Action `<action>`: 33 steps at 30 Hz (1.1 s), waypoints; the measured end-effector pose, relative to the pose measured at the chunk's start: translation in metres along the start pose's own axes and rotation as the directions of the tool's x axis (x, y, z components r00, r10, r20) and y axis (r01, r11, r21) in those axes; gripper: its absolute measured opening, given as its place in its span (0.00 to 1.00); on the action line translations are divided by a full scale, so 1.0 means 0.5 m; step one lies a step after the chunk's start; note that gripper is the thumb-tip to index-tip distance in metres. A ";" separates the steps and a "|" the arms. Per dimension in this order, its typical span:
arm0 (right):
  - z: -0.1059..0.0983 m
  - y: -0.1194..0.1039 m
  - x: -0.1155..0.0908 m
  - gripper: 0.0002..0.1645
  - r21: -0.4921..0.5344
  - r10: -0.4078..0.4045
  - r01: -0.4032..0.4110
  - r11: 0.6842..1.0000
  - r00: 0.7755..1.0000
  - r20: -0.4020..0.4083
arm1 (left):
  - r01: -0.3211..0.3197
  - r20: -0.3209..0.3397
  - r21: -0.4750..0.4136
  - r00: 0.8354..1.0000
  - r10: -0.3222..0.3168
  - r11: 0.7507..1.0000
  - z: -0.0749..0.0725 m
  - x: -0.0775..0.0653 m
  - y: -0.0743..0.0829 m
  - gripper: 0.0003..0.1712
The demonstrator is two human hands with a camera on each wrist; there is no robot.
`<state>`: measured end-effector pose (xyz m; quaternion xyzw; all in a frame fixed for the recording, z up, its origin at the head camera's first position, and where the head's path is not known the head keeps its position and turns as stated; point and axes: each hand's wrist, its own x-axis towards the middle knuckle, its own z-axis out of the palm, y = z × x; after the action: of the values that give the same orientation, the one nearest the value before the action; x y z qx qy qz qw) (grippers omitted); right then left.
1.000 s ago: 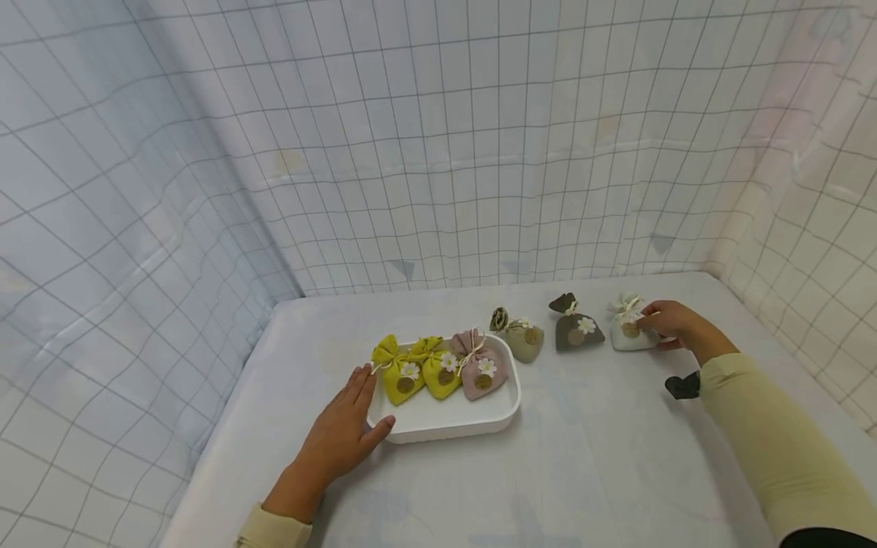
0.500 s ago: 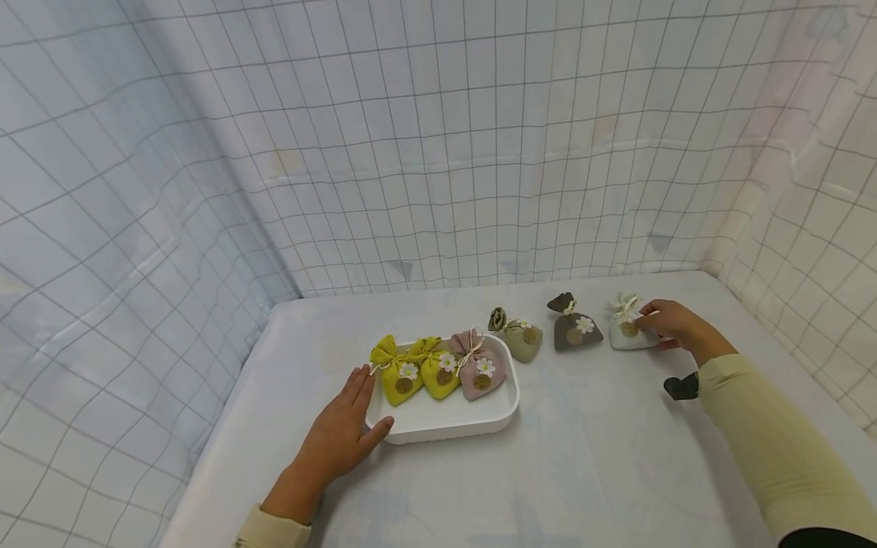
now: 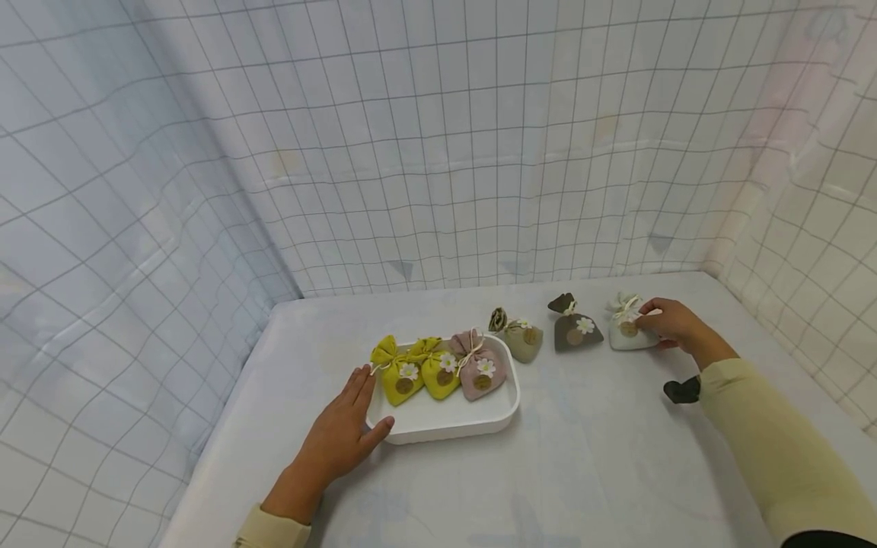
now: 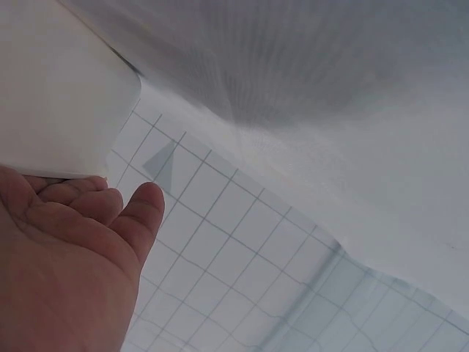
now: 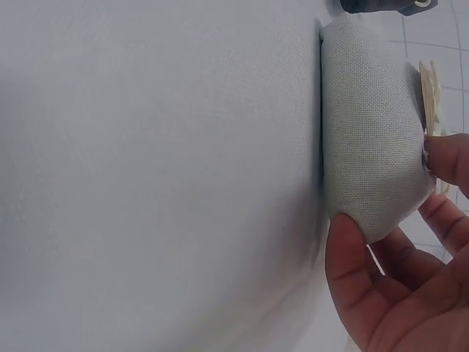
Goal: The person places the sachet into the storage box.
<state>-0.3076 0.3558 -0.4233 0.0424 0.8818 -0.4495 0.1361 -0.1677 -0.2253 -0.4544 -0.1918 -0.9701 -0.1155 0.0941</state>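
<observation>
My left hand (image 3: 339,430) lies along the left side of a white tray (image 3: 445,430), fingers straight against its wall and thumb near the front corner. Two yellow drawstring pouches (image 3: 400,380) and a pink drawstring pouch (image 3: 482,373) lie in the tray, each with a white flower and a round brown tag. At the far right, my right hand (image 3: 674,323) pinches the right side of a pale grey-white drawstring pouch (image 3: 622,335), which rests on the table. In the right wrist view, fingers and thumb bend around the pale pouch's (image 5: 370,125) end.
Left of the pale pouch stands a dark grey-brown pouch (image 3: 575,332); a beige pouch (image 3: 524,344) lies beside the tray's back right corner. A dark object (image 3: 681,390) shows by the right sleeve. Grid-patterned cloth walls (image 3: 479,190) surround the white table on the back and sides.
</observation>
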 end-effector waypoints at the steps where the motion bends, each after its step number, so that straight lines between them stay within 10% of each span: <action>1: 0.001 0.001 0.000 0.24 0.003 0.002 -0.002 1.000 1.000 -0.003 | -0.001 -0.004 0.001 1.000 0.001 1.000 0.001 0.000 0.000 0.49; 33: 0.019 -0.023 -0.008 0.23 0.038 -0.048 0.051 0.998 0.995 -0.083 | 0.008 0.010 0.013 1.000 -0.008 1.000 0.000 0.000 0.001 0.50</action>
<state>-0.3039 0.3417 -0.4183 0.0417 0.8784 -0.4680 0.0878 -0.1677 -0.2250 -0.4542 -0.1878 -0.9720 -0.1088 0.0899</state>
